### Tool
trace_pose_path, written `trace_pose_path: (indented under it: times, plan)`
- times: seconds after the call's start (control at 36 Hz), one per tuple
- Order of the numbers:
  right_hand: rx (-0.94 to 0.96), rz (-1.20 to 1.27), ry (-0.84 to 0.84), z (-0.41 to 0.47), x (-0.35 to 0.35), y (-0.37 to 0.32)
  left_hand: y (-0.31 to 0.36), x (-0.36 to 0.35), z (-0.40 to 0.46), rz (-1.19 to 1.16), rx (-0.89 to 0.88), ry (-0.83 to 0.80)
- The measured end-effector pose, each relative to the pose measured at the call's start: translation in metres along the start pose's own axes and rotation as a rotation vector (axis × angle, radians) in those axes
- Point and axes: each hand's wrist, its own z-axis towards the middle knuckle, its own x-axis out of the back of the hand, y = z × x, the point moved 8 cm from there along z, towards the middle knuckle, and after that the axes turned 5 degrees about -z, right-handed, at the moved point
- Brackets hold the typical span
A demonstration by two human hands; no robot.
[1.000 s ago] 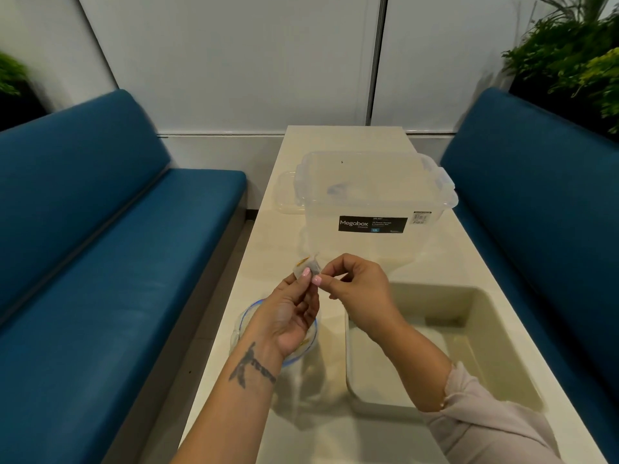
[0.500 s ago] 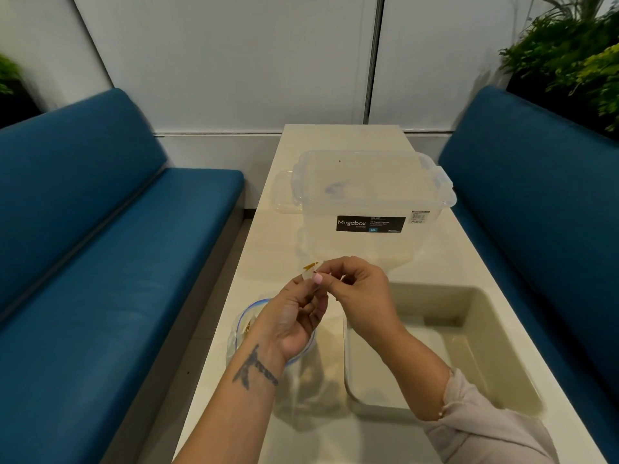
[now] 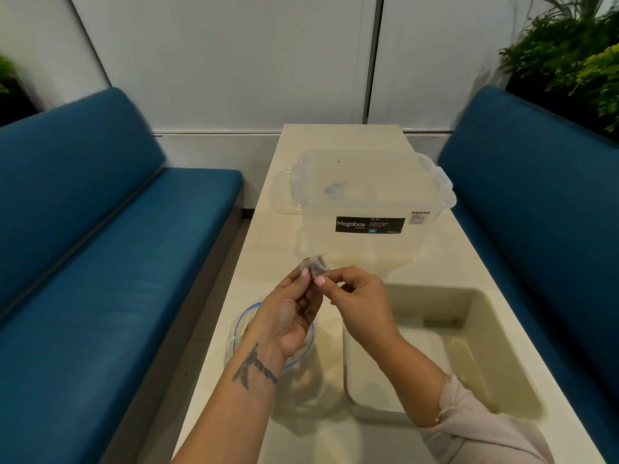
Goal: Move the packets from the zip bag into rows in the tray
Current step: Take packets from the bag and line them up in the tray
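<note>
Nearest, on the cream tabletop [image 3: 435,262]: a clear zip bag with a blue seal rim [image 3: 239,324], mouth open, sits under the left wrist; just right of it lies a shallow beige rectangular plastic tray [image 3: 495,349]. Above the bag, w/ both hands raised, the left hand [image 3: 291,316] & right hand [image 3: 360,296] each pinch a small clear packet [image 3: 316,265] btwn thumb & fingertips. Beyond stands a lidded clear plastic storage box [image 3: 368,195].
</note>
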Motion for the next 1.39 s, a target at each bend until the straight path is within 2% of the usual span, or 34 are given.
trace_pose_path:
  times: [0.14,0.25,0.33,0.47,0.58,0.69,0.81,0.94,1.14,1.31,1.39]
  plan:
    - [-0.057,0.01,0.007,0.003,0.004,0.003,0.001,-0.001,-0.003,0.165,0.058,-0.019]
    - [-0.056,-0.045,-0.048,0.002,0.002,0.001,0.009,0.005,-0.003,0.272,-0.006,0.106]
    - [-0.074,-0.004,-0.076,0.0,0.0,0.001,0.011,0.004,-0.001,0.265,-0.052,0.118]
    - [-0.164,0.226,-0.145,-0.003,-0.005,0.006,0.015,-0.003,-0.001,0.215,-0.155,0.062]
    - [-0.234,0.232,-0.205,-0.003,-0.009,0.015,0.015,-0.005,-0.001,0.215,-0.187,0.04]
    - [-0.239,0.239,-0.129,0.002,0.002,0.016,0.017,-0.006,-0.003,0.226,-0.237,0.029]
    - [-0.131,0.093,-0.054,0.012,0.017,0.0,0.019,-0.004,-0.005,0.321,-0.264,0.046]
    - [-0.03,-0.126,-0.167,0.022,0.016,-0.015,0.016,-0.01,-0.009,0.446,-0.281,0.002]
    - [0.019,-0.214,-0.179,0.031,0.028,-0.026,0.0,-0.021,-0.007,0.493,-0.249,-0.115]
    - [0.063,-0.463,-0.194,0.034,0.047,-0.029,-0.005,-0.024,0.0,0.684,-0.339,-0.144]
    - [0.034,-0.478,-0.226,0.032,0.056,-0.021,-0.005,-0.018,0.003,0.906,-0.419,-0.1]
